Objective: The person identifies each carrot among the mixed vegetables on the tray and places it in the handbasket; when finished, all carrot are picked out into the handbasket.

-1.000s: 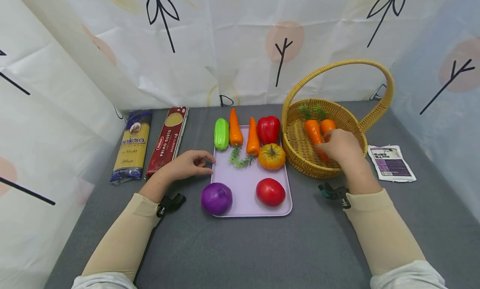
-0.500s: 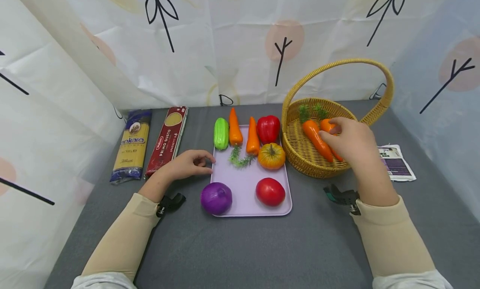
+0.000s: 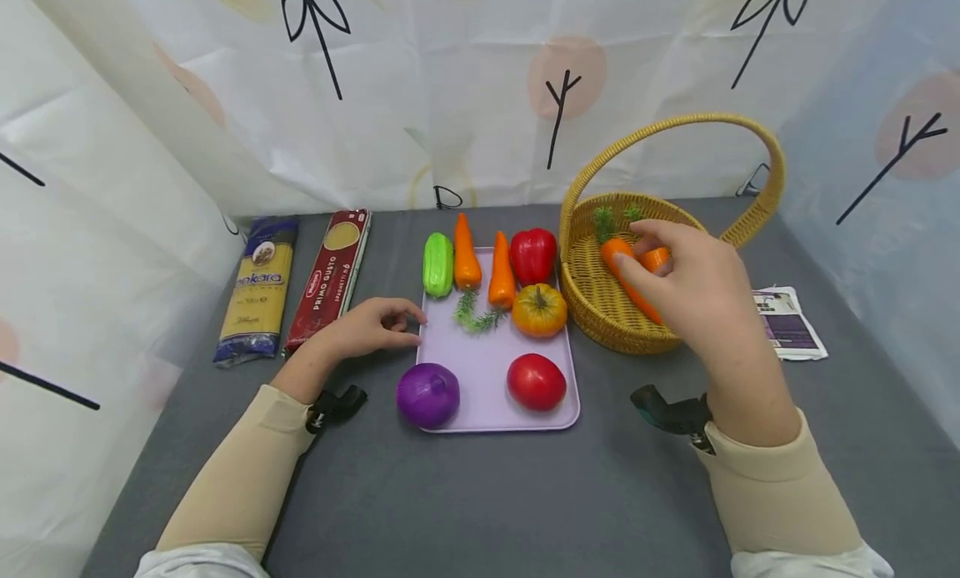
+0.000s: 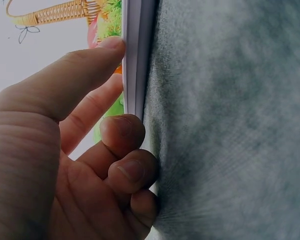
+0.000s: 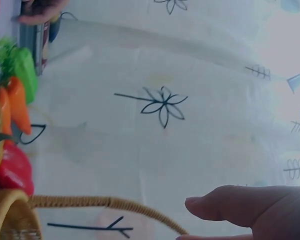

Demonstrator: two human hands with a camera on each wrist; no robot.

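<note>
Farthest left of a pale lilac, rectangular tray (image 3: 487, 403) on a grey-covered table (image 3: 480, 503), we see a blue-and-yellow plastic packet (image 3: 253, 299); a long dark-red packet (image 3: 330, 278) printed "Primo Gusto" lies nearer the tray. A left hand (image 3: 367, 324) rests at the tray's left edge, its thumb tip at the rim in the left wrist view, its lower fingers loosely curled, its grip relaxed.

At the tray's near-left corner we find a round purple onion (image 3: 428, 396), jutting past the rim; at the far-left corner, a light-green, ridged cucumber (image 3: 438, 265). Two glossy orange carrots (image 3: 502, 279) lie across the tray's far side, their green tops toward us. A smooth red tomato (image 3: 537, 383) sits near its near-right corner, an orange ribbed pumpkin (image 3: 539, 313) by its right edge, a shiny red pepper (image 3: 533, 257) at its far-right corner.

Just right of the tray, a handled golden wicker basket (image 3: 591, 286) holds two more orange carrots (image 3: 639, 294). Above them a right hand (image 3: 703, 288) hangs, thumb and index finger wide apart; we cannot tell whether it touches either carrot. Farthest right of the tray lies a white-and-purple packet (image 3: 791, 326).
</note>
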